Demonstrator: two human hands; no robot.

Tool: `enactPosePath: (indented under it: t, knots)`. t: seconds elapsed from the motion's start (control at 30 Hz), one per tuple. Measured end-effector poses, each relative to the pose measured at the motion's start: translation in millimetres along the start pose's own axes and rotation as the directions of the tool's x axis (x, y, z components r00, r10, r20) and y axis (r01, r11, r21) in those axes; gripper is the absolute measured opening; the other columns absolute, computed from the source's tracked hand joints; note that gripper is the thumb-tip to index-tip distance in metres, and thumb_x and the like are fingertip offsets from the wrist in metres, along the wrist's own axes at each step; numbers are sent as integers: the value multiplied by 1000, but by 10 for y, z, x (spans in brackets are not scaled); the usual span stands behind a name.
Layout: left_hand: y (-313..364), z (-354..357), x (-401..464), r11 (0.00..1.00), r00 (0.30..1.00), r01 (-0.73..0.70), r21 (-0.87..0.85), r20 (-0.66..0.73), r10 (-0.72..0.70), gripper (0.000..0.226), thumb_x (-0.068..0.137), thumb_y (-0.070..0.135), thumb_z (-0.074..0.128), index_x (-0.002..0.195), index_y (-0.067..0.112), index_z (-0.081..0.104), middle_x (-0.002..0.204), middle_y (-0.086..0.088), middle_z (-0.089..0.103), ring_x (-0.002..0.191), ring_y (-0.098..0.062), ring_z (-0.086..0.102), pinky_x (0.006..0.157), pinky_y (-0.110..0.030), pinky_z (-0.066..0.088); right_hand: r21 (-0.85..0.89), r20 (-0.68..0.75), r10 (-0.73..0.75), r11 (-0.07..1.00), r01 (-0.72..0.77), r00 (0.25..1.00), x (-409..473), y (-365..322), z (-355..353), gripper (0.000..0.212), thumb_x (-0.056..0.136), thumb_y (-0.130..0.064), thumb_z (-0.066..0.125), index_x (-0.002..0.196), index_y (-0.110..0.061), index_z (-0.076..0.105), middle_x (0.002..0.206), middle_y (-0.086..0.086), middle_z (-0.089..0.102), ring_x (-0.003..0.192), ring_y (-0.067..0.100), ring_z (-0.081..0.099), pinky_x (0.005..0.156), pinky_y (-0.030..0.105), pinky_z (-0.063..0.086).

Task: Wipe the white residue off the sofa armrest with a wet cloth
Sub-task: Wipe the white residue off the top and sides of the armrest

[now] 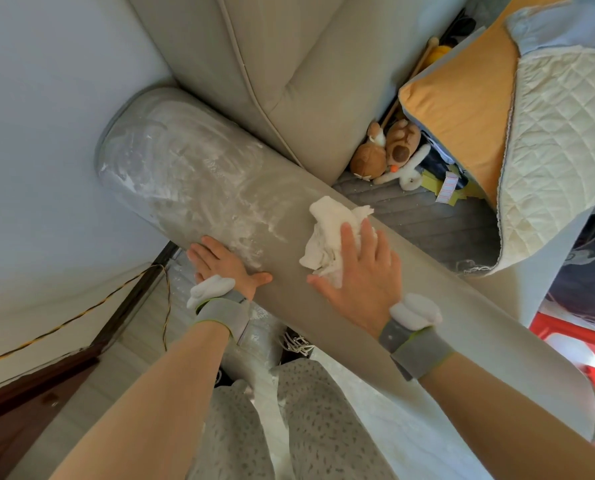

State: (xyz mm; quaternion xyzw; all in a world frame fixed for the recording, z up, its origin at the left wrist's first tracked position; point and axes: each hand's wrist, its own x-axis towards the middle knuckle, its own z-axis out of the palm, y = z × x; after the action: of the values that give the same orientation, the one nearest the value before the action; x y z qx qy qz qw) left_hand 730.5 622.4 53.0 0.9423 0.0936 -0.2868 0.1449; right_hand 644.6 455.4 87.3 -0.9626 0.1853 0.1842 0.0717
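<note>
Right hand (360, 271) flat, pressing cloth (330, 233) mid-frame; left hand (225, 263) flat, empty. Risk: residue (185, 168) upper left smears.

We cannot see the part of the white cloth (327, 233) lying under the right hand (361, 271), whose palm covers its near end. The fingertips of the left hand (219, 265) curl over the outer edge of the sofa armrest (289, 244) and drop out of sight. The near end of the armrest is partly hidden behind the right forearm. Both forearms are cut off by the bottom edge. The orange cushion (462, 109) and the quilted cover (559, 143) run off the right edge. Behind the plush toys (389, 150), the clutter at the back corner of the seat is too dark and small for us to identify.
</note>
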Motion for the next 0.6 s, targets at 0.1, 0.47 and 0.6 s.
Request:
enactPosePath:
  t: [0.1,0.47,0.6]
  knots:
    - [-27,-2,-6,999,1000,-22,-31,-3,22,120,67,38,80,147,-3,1,154,-26,2,144,-38,4,117,-49,9,13,-9,24,1000,-24,1000,95,-87,42,67,77,-54,46,126,-9,52,138,18,48,111,41,55,68,42,50]
    - [-310,-215,155,973,998,-51,-227,-45,41,95,73,43,74,144,8,22,149,-18,23,138,-36,22,111,-49,27,531,58,446,744,-406,893,691,338,-379,41,91,-27,40,131,-18,45,129,14,54,117,40,47,97,50,40]
    - [-318,-470,378,961,983,-62,-270,-186,11,77,77,42,70,133,4,34,134,-19,34,121,-38,36,98,-46,39,445,298,335,780,-440,894,953,335,-351,53,94,-33,42,144,-25,26,139,16,46,124,40,44,105,45,35]
